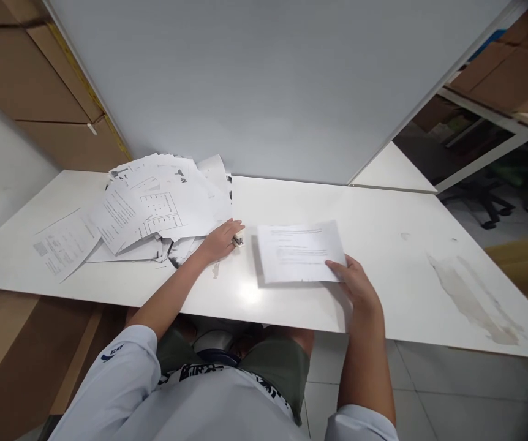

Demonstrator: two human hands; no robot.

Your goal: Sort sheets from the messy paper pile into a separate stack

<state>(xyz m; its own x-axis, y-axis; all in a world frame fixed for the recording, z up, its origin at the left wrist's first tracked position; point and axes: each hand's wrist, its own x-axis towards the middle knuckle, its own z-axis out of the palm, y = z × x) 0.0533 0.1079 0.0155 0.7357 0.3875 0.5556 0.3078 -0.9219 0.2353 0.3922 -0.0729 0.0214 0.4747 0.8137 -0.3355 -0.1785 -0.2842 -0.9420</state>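
Head view looks down on a small sheaf of printed white paper (299, 252), lying almost flat with a soft shadow along its left edge. The right hand (356, 283) holds the sheaf at its lower right corner, with one finger stretched across the top sheet. The left hand (220, 241) is closed around a small stapler (237, 239), whose end pokes out past the fingers, and rests on the desk (383, 226) between the sheaf and a loose pile of printed papers (163, 202). That pile sits just beside the left hand, its sheets overlapping at odd angles, and some show tables and diagrams. A separate printed sheet (64, 245) lies to its left, touching the pile's edge.

The white desk runs across the view, with a long brownish stain (470, 300) on its right part. A pale grey panel (268, 79), perhaps a whiteboard, rises behind the far edge. Cardboard boxes (20, 61) stand at the upper left, with more at the upper right (498, 73). A dark office chair (478, 202) sits beyond the desk on the right, and floor tiles (360, 380) show below the near edge, past the person's olive shorts (275, 367) and pale shirt (154, 392).
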